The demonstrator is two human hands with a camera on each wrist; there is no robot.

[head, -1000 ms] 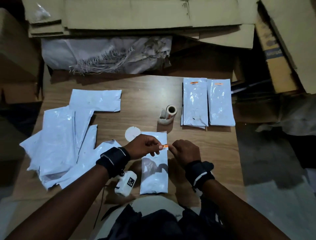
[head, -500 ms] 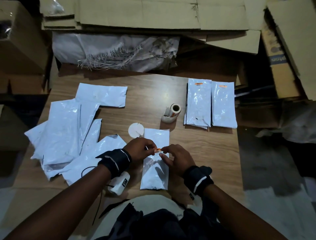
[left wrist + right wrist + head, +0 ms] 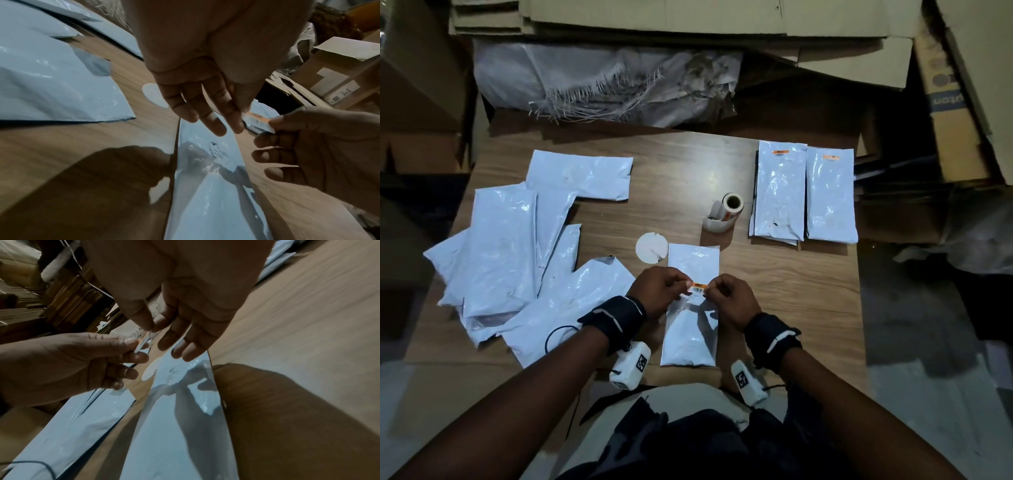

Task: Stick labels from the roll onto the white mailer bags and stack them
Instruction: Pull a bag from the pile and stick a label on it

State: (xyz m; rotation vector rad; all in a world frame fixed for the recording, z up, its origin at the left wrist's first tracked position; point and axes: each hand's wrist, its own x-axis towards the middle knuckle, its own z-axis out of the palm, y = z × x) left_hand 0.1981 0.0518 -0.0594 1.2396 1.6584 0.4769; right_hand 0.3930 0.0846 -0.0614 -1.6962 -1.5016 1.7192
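Note:
A small orange-and-white barcode label (image 3: 697, 287) is stretched between my two hands above a white mailer bag (image 3: 690, 329) that lies lengthwise on the table in front of me. My left hand (image 3: 666, 289) pinches the label's left end, my right hand (image 3: 726, 294) pinches its right end. In the left wrist view the label (image 3: 258, 121) sits between both thumbs and forefingers, clear of the bag (image 3: 207, 186). The label roll (image 3: 724, 214) stands behind the bag. Two piles of labelled bags (image 3: 779, 192) (image 3: 830, 195) lie at the far right.
Several unlabelled white mailers (image 3: 517, 260) are spread over the table's left half. A round white disc (image 3: 651, 247) lies beside the bag's top corner. Cardboard boxes (image 3: 948, 113) and a torn woven sack (image 3: 602, 85) crowd the far side. The wooden table (image 3: 791, 291) ends at right.
Both hands have lifted the label slightly toward me over the bag's middle and turned it so its printed face shows. The view has shifted a little.

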